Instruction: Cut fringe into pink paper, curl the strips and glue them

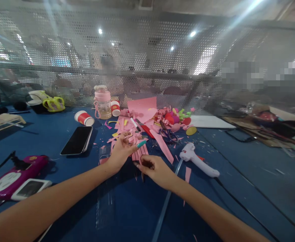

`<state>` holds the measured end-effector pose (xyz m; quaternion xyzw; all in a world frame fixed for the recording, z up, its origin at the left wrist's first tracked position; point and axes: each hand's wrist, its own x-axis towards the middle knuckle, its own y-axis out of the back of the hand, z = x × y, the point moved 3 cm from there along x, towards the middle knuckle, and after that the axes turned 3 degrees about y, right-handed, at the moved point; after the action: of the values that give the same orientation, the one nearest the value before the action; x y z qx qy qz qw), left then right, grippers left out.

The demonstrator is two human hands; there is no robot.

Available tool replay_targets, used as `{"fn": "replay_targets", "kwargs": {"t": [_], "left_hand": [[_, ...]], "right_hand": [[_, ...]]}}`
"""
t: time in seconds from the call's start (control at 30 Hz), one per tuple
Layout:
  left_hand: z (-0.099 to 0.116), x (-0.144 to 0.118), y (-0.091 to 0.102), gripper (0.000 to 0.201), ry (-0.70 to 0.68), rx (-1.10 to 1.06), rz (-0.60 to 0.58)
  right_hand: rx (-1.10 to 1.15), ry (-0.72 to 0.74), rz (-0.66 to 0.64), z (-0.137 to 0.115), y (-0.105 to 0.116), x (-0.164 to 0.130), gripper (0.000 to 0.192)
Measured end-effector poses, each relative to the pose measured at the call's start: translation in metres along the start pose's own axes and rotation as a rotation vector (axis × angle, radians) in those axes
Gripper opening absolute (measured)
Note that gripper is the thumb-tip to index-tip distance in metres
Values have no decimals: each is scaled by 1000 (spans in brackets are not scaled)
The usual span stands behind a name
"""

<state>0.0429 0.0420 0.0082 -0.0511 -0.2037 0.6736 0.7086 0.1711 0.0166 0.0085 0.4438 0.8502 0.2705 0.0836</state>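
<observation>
In the middle of the head view, a small piece of pink paper with dark lines across it (142,151) is between my two hands. My left hand (121,152) is closed on its left and upper side, its long teal thumbnail lying over the paper. At the lower edge, my right hand (157,169) pinches it with thumb and forefinger curled. Just beyond lie loose pink paper strips (164,146), a marker pen (135,124) and dark-handled scissors (171,136). To the right of my right hand rests a white glue gun (199,161) with a clear glue stick in it.
A phone (77,140) and paper cups (84,118) lie left, near a pink-lidded bottle (102,102). Colourful cut-outs (176,121) pile up at the back before a perforated metal screen (147,74). The glue gun's cord (243,205) runs right. A magenta case (18,176) is far left.
</observation>
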Motion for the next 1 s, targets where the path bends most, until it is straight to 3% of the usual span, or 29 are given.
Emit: {"fn": "replay_targets", "kwargs": {"t": [0.3,0.47,0.57,0.83,1.0], "left_hand": [[-1,-1,4,42,55,84,88],[-3,2,1,39,94,-47,-20],[-5,3,3,45,129,-47,22],[-4,5,2,44,80,-47,1],[-8,6,8,31,81,11,34]], "right_hand": [[-15,-13,24,3,0,0,28],[-42,1,105,5,5,2,30],[-31,5,147,7,6,3,30],[5,-5,44,6,0,2,29],[-4,-9,25,5,0,2,28]]}}
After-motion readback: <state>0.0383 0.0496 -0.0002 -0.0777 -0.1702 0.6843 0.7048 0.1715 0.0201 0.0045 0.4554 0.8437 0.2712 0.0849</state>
